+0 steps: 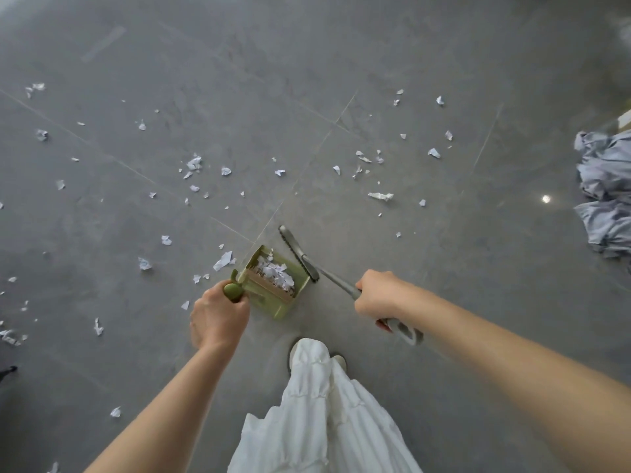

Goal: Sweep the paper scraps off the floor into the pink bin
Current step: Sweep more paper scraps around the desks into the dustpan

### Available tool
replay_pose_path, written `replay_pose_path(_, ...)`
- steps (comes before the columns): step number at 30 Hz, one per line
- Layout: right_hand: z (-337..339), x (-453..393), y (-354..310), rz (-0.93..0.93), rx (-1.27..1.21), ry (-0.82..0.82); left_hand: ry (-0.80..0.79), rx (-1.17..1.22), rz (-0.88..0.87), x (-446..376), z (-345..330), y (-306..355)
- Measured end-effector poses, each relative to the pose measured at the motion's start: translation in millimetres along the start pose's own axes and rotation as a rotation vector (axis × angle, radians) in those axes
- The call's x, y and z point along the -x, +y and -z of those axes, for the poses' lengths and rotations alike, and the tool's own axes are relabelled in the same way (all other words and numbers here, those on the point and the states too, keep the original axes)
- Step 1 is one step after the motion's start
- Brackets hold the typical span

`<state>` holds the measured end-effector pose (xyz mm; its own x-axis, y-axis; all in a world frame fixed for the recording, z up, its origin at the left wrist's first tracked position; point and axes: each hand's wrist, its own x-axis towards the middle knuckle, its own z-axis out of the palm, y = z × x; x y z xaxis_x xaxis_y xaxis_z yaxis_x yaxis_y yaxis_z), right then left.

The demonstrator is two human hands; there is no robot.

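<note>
Paper scraps (194, 163) strewn over grey floor (444, 268), some heaped in green dustpan (273, 285); featherlight, crumpled, likely to skitter, so best herded with short low strokes; left hand (218, 319) wrapped round dustpan handle, right hand (379, 297) gripping broom (298, 252) shaft mid-length; pink bin unseen.

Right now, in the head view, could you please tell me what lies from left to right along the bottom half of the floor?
Left hand → green dustpan → broom head → right hand → grey cloth heap.
</note>
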<state>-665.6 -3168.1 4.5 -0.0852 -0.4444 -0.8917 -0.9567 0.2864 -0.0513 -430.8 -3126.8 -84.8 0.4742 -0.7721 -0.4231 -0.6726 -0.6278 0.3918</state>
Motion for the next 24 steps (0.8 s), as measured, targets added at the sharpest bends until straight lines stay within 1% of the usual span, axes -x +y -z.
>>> replay_pose_path(5, 19.8, -6.9, 21.1, -0.069, -0.032, 0.065, -0.011, -0.019, -0.055, -6.1, -1.1, 19.9)
replay_pose_path(9, 41.0, -18.2, 61.1, -0.129, -0.1, 0.097, -0.011, -0.028, -0.09, -9.2, -8.4, 45.1)
replay_pose_path(13, 56.3, -28.9, 101.1, -0.231, -0.175, 0.125, -0.025, -0.036, -0.133, -11.7, -15.7, 69.8)
replay_pose_path(19, 83.8, -64.4, 177.9, -0.358, -0.429, 0.108, -0.032, -0.024, -0.189, -19.6, -44.8, 127.1)
replay_pose_path(22, 102.5, -83.5, 210.5, -0.368, -0.562, 0.128, -0.03, -0.032, -0.199, -20.4, -57.9, 161.6)
replay_pose_path(24, 118.0, -97.9, 236.8, -0.407, -0.686, 0.114, -0.03, -0.03, -0.206, -20.5, -69.5, 187.5)
